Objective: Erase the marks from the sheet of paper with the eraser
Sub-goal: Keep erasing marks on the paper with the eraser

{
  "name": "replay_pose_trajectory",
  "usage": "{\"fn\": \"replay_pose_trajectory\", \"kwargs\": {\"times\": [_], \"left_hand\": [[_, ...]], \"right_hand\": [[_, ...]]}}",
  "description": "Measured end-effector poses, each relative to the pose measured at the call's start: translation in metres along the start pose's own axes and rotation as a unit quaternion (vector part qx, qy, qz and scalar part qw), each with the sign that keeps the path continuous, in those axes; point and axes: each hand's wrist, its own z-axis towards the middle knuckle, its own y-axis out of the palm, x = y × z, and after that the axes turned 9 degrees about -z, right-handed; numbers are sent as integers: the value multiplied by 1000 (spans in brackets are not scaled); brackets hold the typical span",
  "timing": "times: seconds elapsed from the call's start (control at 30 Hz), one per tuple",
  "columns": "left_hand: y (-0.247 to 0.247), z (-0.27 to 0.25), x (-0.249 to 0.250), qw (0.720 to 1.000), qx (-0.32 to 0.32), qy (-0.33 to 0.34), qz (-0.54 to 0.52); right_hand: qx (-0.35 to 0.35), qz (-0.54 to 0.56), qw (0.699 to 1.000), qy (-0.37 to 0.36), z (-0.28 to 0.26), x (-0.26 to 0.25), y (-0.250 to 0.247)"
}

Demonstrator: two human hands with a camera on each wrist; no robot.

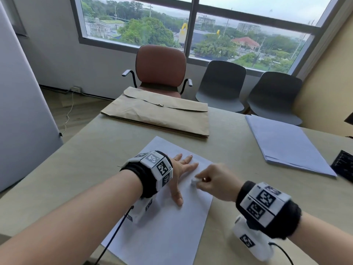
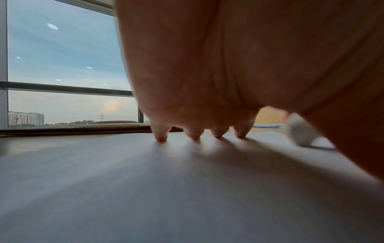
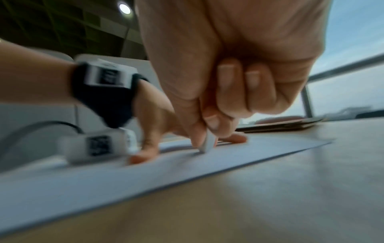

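Note:
A white sheet of paper lies on the beige table in front of me. My left hand lies flat on the sheet with fingers spread, pressing it down; in the left wrist view its fingertips touch the paper. My right hand pinches a small white eraser against the sheet just right of the left thumb. The right wrist view shows the eraser between thumb and fingers, its tip on the paper. No marks are discernible on the sheet.
A brown envelope lies at the table's far side. A stack of white paper sits at the right, with a dark keyboard at the right edge. A brown chair and two grey chairs stand beyond the table.

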Motion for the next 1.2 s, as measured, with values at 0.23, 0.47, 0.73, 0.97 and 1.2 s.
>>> {"fn": "replay_pose_trajectory", "kwargs": {"times": [0.23,0.47,0.73,0.97,1.2], "left_hand": [[-1,0,1,1000,-2,0,2],[0,0,0,1000,-1,1,-4],[-1,-1,1,1000,-5,-4,1],[-1,-1,2,1000,-7,-5,5],[0,0,0,1000,-4,-4,1]], "right_hand": [[-25,1,1000,5,1,0,-6],[-66,23,996,-64,-26,-23,6],[6,0,1000,0,-11,-8,-1],[-35,-13,998,-50,-26,-21,3],[-52,-1,996,-69,-45,-31,12]]}}
